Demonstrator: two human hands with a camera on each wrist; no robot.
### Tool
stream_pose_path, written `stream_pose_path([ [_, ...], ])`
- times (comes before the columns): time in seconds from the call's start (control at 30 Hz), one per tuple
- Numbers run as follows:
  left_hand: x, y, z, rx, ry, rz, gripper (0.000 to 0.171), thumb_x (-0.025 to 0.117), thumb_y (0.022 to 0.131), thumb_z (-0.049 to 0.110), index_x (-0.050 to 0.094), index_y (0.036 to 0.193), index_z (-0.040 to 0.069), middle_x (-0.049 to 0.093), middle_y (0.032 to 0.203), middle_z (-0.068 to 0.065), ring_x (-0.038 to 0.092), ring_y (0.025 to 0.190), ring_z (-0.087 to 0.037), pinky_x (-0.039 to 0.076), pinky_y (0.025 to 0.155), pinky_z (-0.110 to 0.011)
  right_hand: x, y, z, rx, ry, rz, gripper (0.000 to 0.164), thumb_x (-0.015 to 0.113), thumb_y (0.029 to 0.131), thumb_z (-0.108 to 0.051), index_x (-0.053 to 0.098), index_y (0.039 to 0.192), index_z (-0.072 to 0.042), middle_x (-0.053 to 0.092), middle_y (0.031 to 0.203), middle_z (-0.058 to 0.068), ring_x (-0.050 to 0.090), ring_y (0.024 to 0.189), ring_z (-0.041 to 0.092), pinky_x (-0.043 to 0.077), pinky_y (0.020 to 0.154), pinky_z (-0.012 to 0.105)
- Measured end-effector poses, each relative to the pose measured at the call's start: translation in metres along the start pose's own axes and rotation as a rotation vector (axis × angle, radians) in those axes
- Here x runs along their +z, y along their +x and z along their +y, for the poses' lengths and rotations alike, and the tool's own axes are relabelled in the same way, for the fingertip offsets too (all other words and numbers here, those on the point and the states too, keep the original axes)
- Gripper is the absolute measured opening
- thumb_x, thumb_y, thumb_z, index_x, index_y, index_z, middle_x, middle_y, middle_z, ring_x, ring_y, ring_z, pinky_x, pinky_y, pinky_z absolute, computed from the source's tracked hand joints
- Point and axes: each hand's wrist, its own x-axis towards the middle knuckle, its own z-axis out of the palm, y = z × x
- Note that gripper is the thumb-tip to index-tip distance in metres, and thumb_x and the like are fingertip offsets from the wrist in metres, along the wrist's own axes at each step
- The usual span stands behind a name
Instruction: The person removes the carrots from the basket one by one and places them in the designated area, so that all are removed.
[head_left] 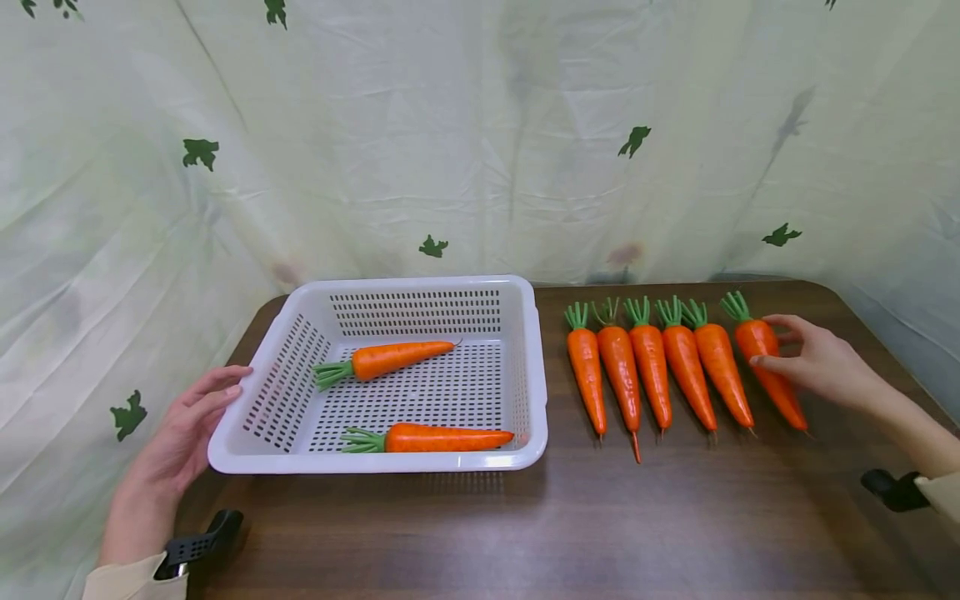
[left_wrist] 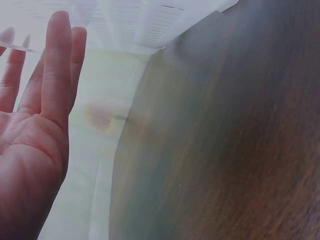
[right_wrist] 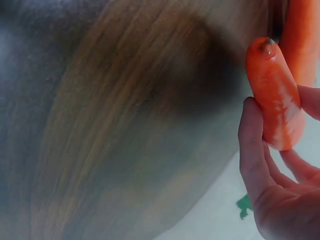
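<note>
At the right end of a row, my right hand (head_left: 821, 362) grips the last carrot (head_left: 763, 354) from its right side. The right wrist view shows that carrot (right_wrist: 275, 95) tip first, fingers and thumb on opposite sides of it. A white plastic basket (head_left: 530, 375) with slotted walls stands at the left of the table. My left hand (head_left: 183, 429) is at the basket's left rim, and in the left wrist view its fingers (left_wrist: 56, 65) extend fairly straight along the basket wall. Inside the basket lie an upper carrot (head_left: 397, 358) and a lower carrot (head_left: 450, 438), leaves to the left.
Several more carrots lie side by side, leaves away from me, among them the leftmost carrot (head_left: 587, 371) and a long-tipped carrot (head_left: 620, 367). They rest on a dark brown wooden table (head_left: 600, 533). A pale curtain (head_left: 480, 150) with green leaf shapes hangs behind and around it.
</note>
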Motion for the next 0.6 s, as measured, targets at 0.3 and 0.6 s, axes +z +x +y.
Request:
stream_pose_path([
  [0.3, -0.0003, -0.0001, -0.0012, 0.01, 0.003, -0.018, 0.042, 0.033, 0.106, 0.009, 0.063, 0.129, 0.027, 0.058, 0.129, 0.003, 0.065, 0.109, -0.02, 0.054, 0.082, -0.05, 0.0053, 0.0079, 0.0035, 0.031, -0.005, -0.057, 0.08, 0.069, 0.092, -0.037, 0.029, 0.142, 0.012, 0.048, 0.126, 0.042, 0.066, 0.089, 0.035, 0.057, 0.062, 0.037],
  [0.6, 0.0003, -0.0002, -0.0008, 0.014, -0.007, -0.045, 0.043, 0.031, 0.106, 0.009, 0.063, 0.129, 0.028, 0.058, 0.13, 0.003, 0.064, 0.11, -0.02, 0.054, 0.082, -0.049, 0.0069, 0.0103, 0.0026, 0.022, 0.012, -0.08, 0.08, 0.065, 0.095, -0.036, 0.026, 0.141, 0.015, 0.045, 0.129, 0.044, 0.06, 0.103, 0.047, 0.057, 0.074, 0.047],
])
